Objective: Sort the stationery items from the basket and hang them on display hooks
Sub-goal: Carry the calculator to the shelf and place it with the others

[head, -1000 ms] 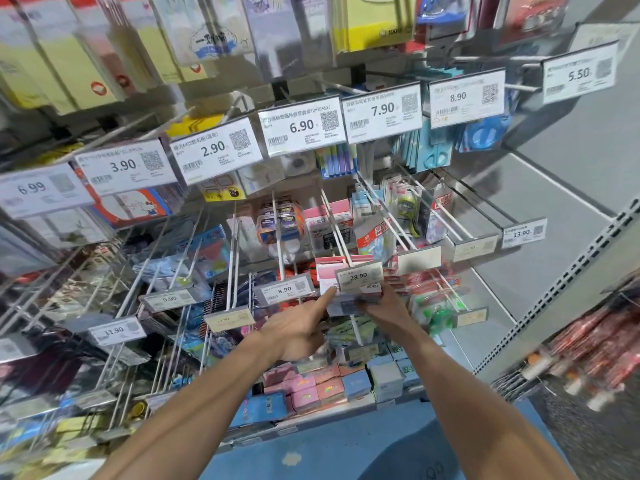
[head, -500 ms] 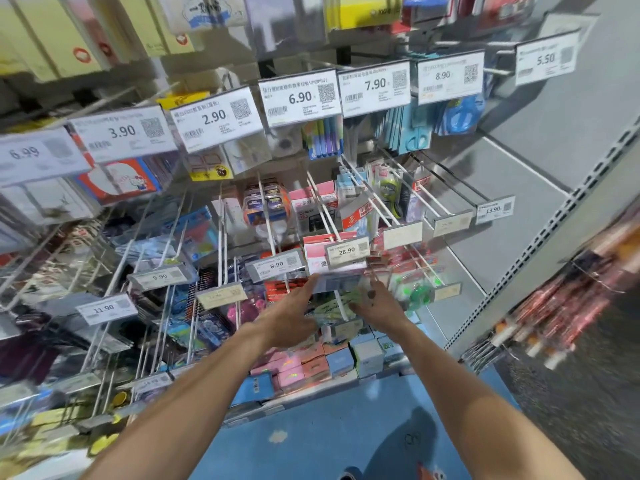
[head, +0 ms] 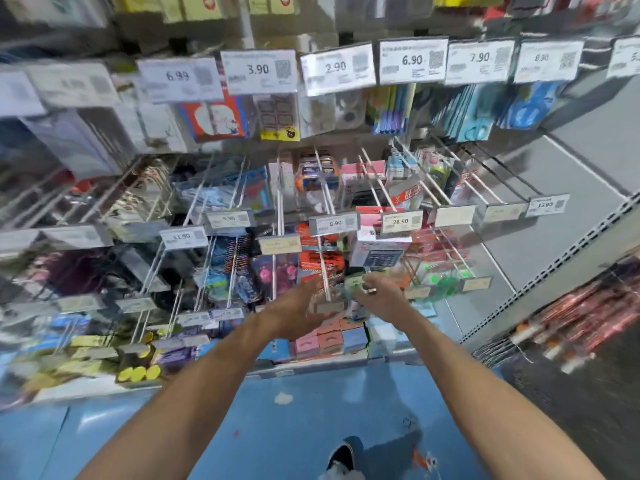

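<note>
L grip [head: 304, 306] & R grip [head: 381, 296] dropped below 28.90 tag [head: 401, 221].

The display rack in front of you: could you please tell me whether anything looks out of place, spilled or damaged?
Nothing on the rack looks fallen or damaged, though the view is blurred. A pale blotch marks the blue floor below it, like a small spill or scuff.

Display rack [head: 588, 237]: rows of wire hooks [head: 325, 188] above a base shelf [head: 311, 367].
Each hook ends in a price tag [head: 401, 221] and carries hanging packs [head: 318, 178] in front of the grey back panel [head: 571, 168]. Small pink and blue boxes [head: 329, 339] stand on the base shelf, above the blue floor [head: 304, 427].
</note>
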`<control>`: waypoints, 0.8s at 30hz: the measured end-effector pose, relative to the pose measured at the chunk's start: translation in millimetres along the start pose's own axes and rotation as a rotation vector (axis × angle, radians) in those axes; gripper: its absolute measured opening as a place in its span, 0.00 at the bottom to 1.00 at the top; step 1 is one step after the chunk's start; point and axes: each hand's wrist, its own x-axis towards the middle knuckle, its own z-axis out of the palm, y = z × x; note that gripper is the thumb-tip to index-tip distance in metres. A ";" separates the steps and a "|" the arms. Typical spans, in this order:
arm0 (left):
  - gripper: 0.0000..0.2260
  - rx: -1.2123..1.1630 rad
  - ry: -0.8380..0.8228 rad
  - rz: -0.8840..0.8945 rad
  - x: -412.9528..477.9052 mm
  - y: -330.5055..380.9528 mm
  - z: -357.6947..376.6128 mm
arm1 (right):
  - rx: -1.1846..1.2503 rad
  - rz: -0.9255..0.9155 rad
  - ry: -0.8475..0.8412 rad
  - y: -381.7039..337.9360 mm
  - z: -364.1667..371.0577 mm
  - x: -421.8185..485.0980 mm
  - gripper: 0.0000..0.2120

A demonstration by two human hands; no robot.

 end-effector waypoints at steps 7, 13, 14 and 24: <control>0.40 -0.091 0.088 -0.178 -104.6 -75.2 7.4 | -0.109 -0.190 -0.232 -77.5 86.3 -34.5 0.11; 0.41 -0.150 0.198 -0.334 -239.6 -138.5 33.0 | -0.195 -0.321 -0.408 -142.7 177.9 -87.4 0.28; 0.41 -0.162 0.214 -0.373 -264.8 -148.4 38.5 | -0.228 -0.344 -0.456 -156.1 195.1 -97.1 0.31; 0.41 -0.354 0.468 -0.820 -530.5 -203.7 107.6 | -0.432 -0.733 -0.814 -299.3 366.4 -229.4 0.36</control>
